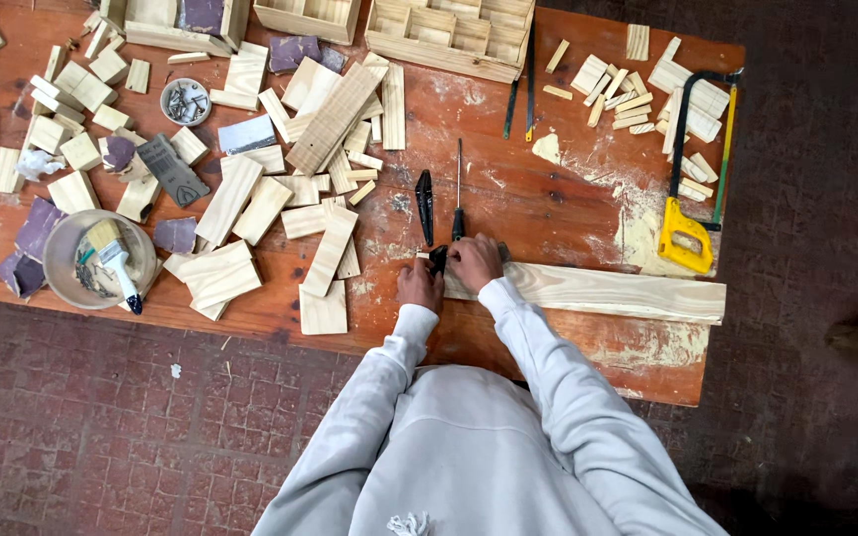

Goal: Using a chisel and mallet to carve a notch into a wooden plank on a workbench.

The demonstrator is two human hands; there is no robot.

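Note:
A long pale wooden plank (608,291) lies across the front of the reddish wooden table (538,199). My left hand (419,285) rests at the plank's left end. My right hand (475,262) sits just beside it on the plank. Both hands close around a small black tool (439,258) at the plank's end; its exact kind is too small to tell. A black-handled screwdriver (458,194) and a black folded tool (425,205) lie just beyond my hands.
Many pale wood offcuts (280,199) cover the table's left half, with sandpaper pieces, a small bowl of screws (185,101) and a tub holding a brush (101,258). A yellow-handled hacksaw (692,189) lies at the right amid sawdust. Wooden crates (449,35) stand at the back.

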